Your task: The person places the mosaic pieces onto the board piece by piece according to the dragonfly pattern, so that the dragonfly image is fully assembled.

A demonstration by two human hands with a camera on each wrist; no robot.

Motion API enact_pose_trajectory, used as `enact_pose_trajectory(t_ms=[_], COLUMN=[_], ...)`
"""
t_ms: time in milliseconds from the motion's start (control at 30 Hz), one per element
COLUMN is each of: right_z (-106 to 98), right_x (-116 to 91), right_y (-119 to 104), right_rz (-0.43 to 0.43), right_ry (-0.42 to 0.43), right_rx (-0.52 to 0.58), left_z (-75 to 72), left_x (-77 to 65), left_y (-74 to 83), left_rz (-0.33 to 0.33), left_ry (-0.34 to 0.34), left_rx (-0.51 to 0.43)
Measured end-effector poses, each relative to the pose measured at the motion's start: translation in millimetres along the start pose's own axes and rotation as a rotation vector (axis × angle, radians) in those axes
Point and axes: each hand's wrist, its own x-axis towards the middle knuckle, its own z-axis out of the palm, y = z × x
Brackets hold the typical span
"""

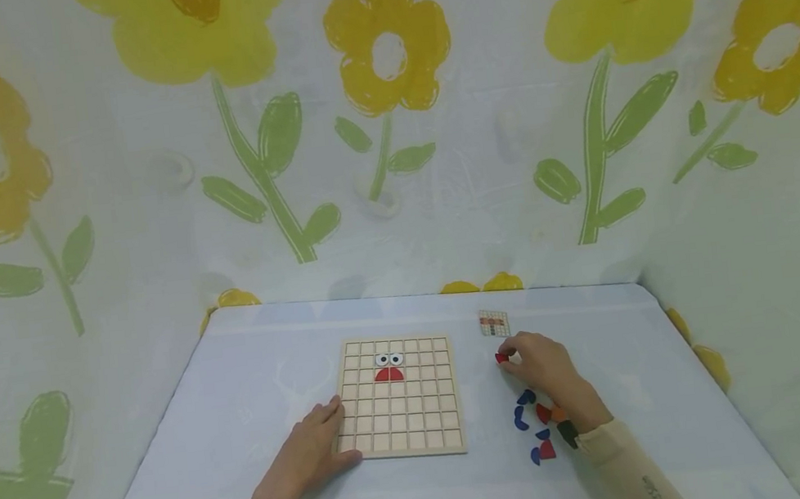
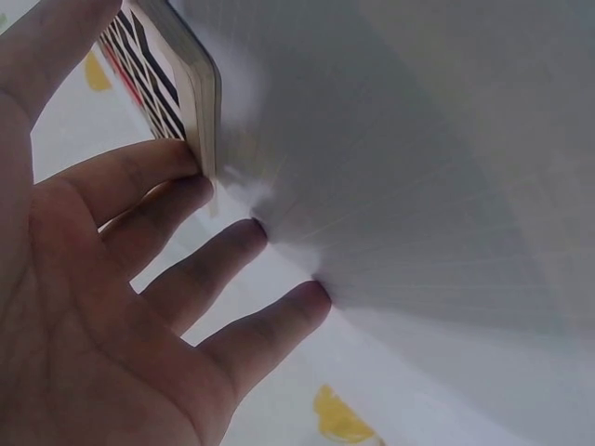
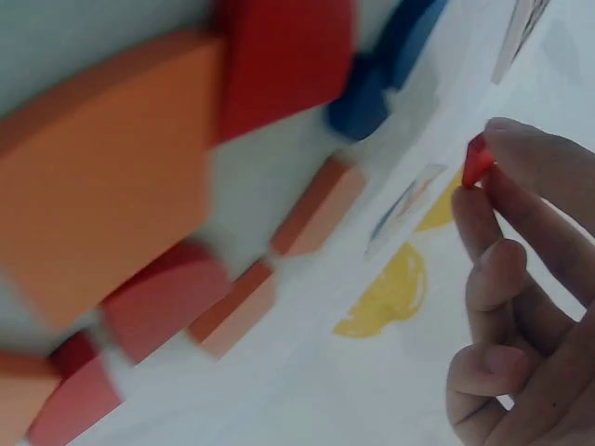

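Note:
A square wooden grid board (image 1: pixel 398 427) lies on the table, bearing two round eye pieces (image 1: pixel 389 359) and two red quarter-round pieces (image 1: pixel 389 375) side by side below them. At its lower left corner rests my left hand (image 1: pixel 312 449); in the left wrist view its fairly straight fingers (image 2: pixel 158 172) touch the board's edge and the tabletop. My right hand (image 1: pixel 542 361), to the right of the board, pinches a small red piece (image 3: pixel 478 160) between thumb and fingertips, off the board. Just beyond that hand lies a small pattern card (image 1: pixel 494 323).
Loose blue pieces (image 1: pixel 520 418), red pieces (image 1: pixel 547 450) and orange pieces (image 1: pixel 558 413) lie scattered near my right forearm, some partly hidden by it. A flower-printed cloth wall (image 1: pixel 485 215) stands behind the white table (image 1: pixel 237 383) and along both sides.

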Motion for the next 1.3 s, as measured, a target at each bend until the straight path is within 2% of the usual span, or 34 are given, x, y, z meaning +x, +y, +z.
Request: enact_pose_trajectory(t_ms=[300, 533, 700, 867, 1133, 1300], right_z=[5.9, 14.7, 25.6, 32.2, 39.1, 43.6], right_x=[4.4, 4.6, 5.9, 7.5, 11.1, 14.3], right_y=[-30.7, -60.6, -82.9, -103.0, -131.0, -147.1], right_rz=[-0.113, -0.286, -0.387, -0.436, -0.53, -0.56], right_ry=[0.085, 0.142, 0.112, 0.075, 0.095, 0.09], right_rx=[-0.006, 0.018, 0.018, 0.021, -0.011, -0.042], left_z=[-1.5, -1.2, -0.5, -1.2, -5.0, -4.7], left_x=[-0.9, -0.2, 0.2, 0.0, -2.1, -2.0], left_y=[0.0, -0.3, 0.1, 0.4, 1.8, 2.0], left_rz=[0.0, -0.001, -0.001, 0.003, -0.001, 0.012], left_ry=[-0.007, -0.003, -0.002, -0.001, -0.003, -0.006], left_rx=[-0.01, -0.002, 0.0, 0.0, -0.018, -0.016])
